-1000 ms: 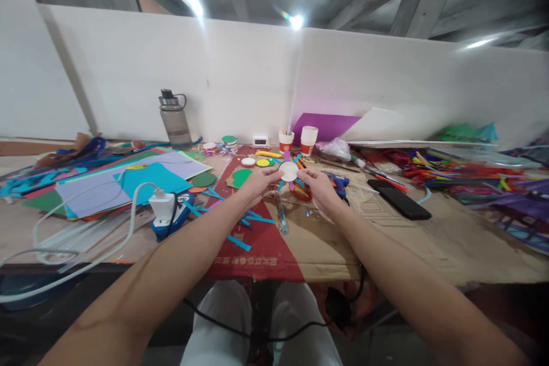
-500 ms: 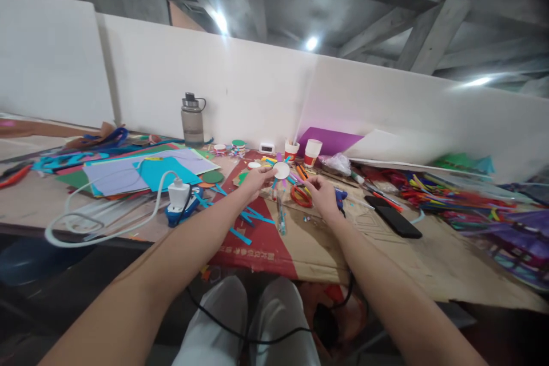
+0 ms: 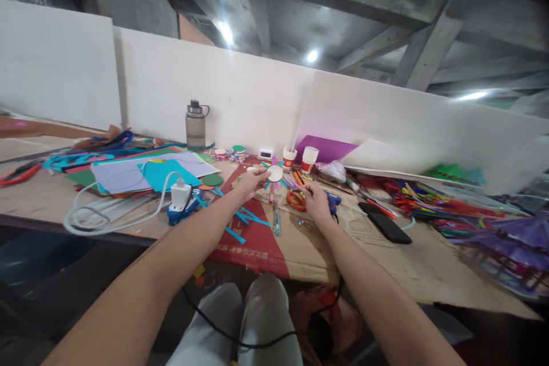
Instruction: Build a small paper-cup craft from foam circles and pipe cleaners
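Observation:
My left hand (image 3: 254, 181) pinches a white paper disc (image 3: 275, 173) by its left edge, above the cardboard. Coloured strips in blue, pink and purple stick out around the disc like rays. To the right, my right hand (image 3: 316, 201) is closed with thumb and fingertips together; whatever sits between them is too small to make out. Just left of that hand lie orange-handled scissors (image 3: 296, 201). A blue glue gun (image 3: 333, 202) lies beside it, partly hidden by the hand. Below the disc lies a slim clear-and-teal tool (image 3: 277, 222), perhaps a cutter or pen.
Blue paper strips (image 3: 237, 234) and a power strip (image 3: 178, 214) with a white plug lie left. Behind are coloured sheets (image 3: 124, 174), a water bottle (image 3: 195, 128) and paper cups (image 3: 309, 159). To the right are a black phone (image 3: 389, 226), pipe cleaners (image 3: 433, 200) and a purple model (image 3: 510, 251).
The camera view has shifted a little. My left hand still holds the disc, which is turned slightly. My right hand stays closed near it, with its fingertips a bit differently angled.

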The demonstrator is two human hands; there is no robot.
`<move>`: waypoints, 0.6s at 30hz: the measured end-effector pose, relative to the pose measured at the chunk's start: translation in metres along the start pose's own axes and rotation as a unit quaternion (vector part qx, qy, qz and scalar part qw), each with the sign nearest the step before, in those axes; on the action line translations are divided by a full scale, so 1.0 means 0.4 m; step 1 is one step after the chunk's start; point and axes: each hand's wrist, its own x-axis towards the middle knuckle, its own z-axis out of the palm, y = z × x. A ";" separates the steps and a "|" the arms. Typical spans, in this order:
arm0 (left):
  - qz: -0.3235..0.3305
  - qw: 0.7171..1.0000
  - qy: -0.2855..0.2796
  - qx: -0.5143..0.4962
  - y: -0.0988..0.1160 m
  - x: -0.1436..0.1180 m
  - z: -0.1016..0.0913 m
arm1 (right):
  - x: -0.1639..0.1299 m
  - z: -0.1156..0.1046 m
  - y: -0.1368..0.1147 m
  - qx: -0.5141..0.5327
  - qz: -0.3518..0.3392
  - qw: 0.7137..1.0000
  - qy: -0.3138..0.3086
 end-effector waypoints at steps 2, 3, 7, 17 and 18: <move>-0.002 1.000 -0.009 -0.009 0.006 -0.003 -0.002 | 0.000 0.000 -0.002 0.001 -0.001 1.000 0.002; -0.003 1.000 -0.014 -0.014 0.009 -0.004 -0.003 | 0.001 0.000 -0.003 0.002 -0.002 1.000 0.001; -0.005 0.999 -0.020 -0.026 0.011 0.001 -0.008 | 0.007 -0.001 0.001 0.003 0.006 1.000 -0.003; 0.010 0.998 -0.057 0.012 0.019 -0.001 0.007 | 0.027 0.002 0.018 -0.065 -0.037 0.996 -0.050; 0.007 0.999 -0.052 0.010 0.022 -0.002 0.009 | 0.028 0.003 0.018 -0.066 -0.036 0.996 -0.049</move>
